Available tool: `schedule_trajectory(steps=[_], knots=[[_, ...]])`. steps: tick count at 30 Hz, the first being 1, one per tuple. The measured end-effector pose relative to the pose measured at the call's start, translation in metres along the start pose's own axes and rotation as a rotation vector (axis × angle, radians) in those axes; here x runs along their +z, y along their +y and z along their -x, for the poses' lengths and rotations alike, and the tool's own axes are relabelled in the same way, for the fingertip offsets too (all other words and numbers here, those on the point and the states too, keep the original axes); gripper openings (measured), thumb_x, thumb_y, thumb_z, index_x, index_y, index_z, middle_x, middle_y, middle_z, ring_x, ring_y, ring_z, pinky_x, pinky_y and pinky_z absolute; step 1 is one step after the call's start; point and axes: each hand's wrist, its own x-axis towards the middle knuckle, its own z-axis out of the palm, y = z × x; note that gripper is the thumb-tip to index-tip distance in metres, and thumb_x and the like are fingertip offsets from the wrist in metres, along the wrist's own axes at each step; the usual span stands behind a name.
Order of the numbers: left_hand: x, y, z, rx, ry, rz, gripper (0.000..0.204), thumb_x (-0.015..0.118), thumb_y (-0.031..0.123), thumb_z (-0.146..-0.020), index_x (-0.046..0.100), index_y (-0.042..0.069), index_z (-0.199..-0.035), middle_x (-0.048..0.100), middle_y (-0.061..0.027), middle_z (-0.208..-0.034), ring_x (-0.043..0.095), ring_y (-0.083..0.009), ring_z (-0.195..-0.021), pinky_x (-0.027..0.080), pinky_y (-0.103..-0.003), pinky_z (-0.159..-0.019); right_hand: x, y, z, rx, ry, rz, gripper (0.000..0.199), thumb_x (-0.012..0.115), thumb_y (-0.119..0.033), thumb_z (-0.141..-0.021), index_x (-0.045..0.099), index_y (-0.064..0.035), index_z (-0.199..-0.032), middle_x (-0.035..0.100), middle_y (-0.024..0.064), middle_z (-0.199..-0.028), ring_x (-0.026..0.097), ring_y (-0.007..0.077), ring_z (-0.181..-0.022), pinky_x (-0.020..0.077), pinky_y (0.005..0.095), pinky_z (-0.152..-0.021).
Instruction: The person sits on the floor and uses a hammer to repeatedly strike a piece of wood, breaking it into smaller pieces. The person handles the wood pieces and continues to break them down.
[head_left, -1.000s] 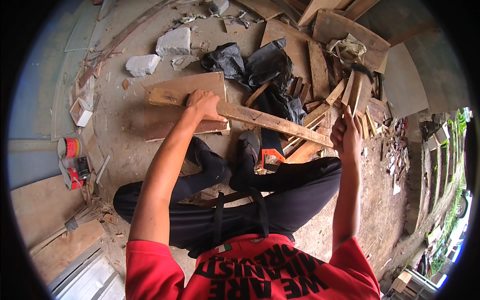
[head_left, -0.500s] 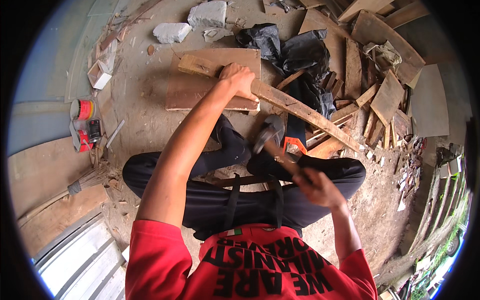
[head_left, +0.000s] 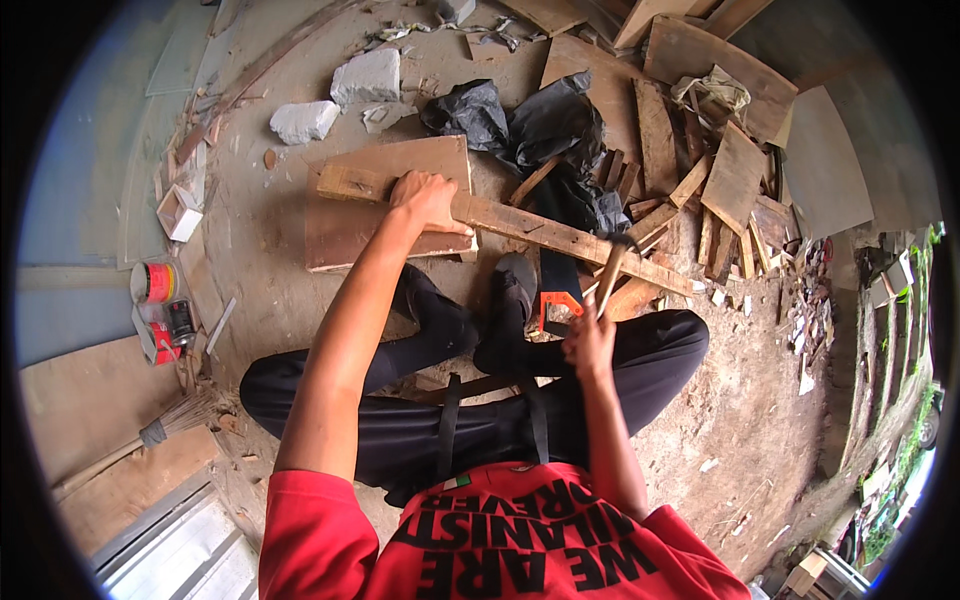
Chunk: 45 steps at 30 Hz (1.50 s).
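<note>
My left hand [head_left: 425, 203] is wrapped over a long wooden batten [head_left: 540, 230] and holds it near its left end. That end lies across a brown wooden board or block [head_left: 335, 232] on the ground. From there the batten slants down to the right. In my right hand [head_left: 590, 345] is a hammer [head_left: 607, 280], gripped by its handle with the head up. The dark hammer head overlaps the right part of the batten; I cannot tell whether they touch. Below the batten, beside my shoe, lies a handsaw with an orange handle [head_left: 560, 300].
Black plastic sheeting [head_left: 555, 120] and a heap of scrap wood [head_left: 735, 180] lie beyond the batten. Pale stone blocks [head_left: 365, 78] sit at the far left. Cans [head_left: 155, 283] and a twig broom [head_left: 180, 418] are at left. My crossed legs [head_left: 640, 350] are close below.
My right hand has swung the hammer from beside my shoe up and right, to the batten. The left hand keeps its hold. The whole view has shifted slightly.
</note>
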Motion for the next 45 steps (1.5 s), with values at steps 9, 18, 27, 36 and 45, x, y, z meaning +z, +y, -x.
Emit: schedule_trajectory(steps=[9,18,27,36,45], knots=[[0.007,-0.005,0.003,-0.016,0.018,-0.008,0.086,0.073,0.076,-0.056,0.07,0.006,-0.105,0.072,-0.0189,-0.097,0.07,-0.0336,-0.093,0.055,-0.044,-0.083,-0.001,-0.04,0.006,0.054,-0.24,-0.034,0.027,0.049,-0.039,-0.103,0.044,-0.0123,-0.097,0.035,-0.0046,-0.061,0.033,0.0058,-0.044,0.0306,0.0242,-0.036],[-0.001,0.0,0.003,-0.022,-0.01,-0.015,0.087,0.071,0.078,-0.056,0.07,0.004,-0.103,0.072,-0.02,-0.096,0.07,-0.0356,-0.092,0.055,-0.045,-0.084,-0.032,-0.119,-0.016,0.203,-0.381,0.255,0.029,0.05,-0.04,-0.102,0.045,-0.0119,-0.096,0.03,-0.0065,-0.063,0.028,0.005,-0.046,0.0252,0.0234,-0.038],[0.0,0.0,0.003,-0.005,-0.029,-0.023,0.087,0.071,0.078,-0.058,0.07,0.004,-0.103,0.071,-0.0208,-0.096,0.07,-0.036,-0.092,0.056,-0.045,-0.083,-0.027,-0.101,-0.004,0.203,-0.381,0.296,0.031,0.049,-0.041,-0.102,0.043,-0.0111,-0.097,0.034,-0.0047,-0.061,0.031,0.0054,-0.043,0.028,0.0244,-0.035],[-0.004,0.001,0.004,0.005,-0.055,-0.016,0.086,0.071,0.077,-0.058,0.07,0.004,-0.104,0.072,-0.0202,-0.095,0.07,-0.0358,-0.091,0.056,-0.045,-0.082,-0.024,-0.087,0.0,0.182,-0.369,0.298,0.027,0.049,-0.041,-0.102,0.04,-0.0153,-0.097,0.034,-0.0051,-0.061,0.031,0.0052,-0.042,0.0275,0.0225,-0.035],[0.004,-0.002,0.001,0.003,-0.043,-0.072,0.082,0.071,0.078,-0.058,0.073,0.007,-0.1,0.073,-0.0162,-0.097,0.071,-0.0328,-0.089,0.057,-0.043,-0.08,-0.014,-0.097,0.006,0.169,-0.289,0.207,0.031,0.051,-0.042,-0.102,0.042,-0.0164,-0.087,0.033,-0.006,-0.058,0.029,0.0054,-0.039,0.0235,0.0236,-0.033]])
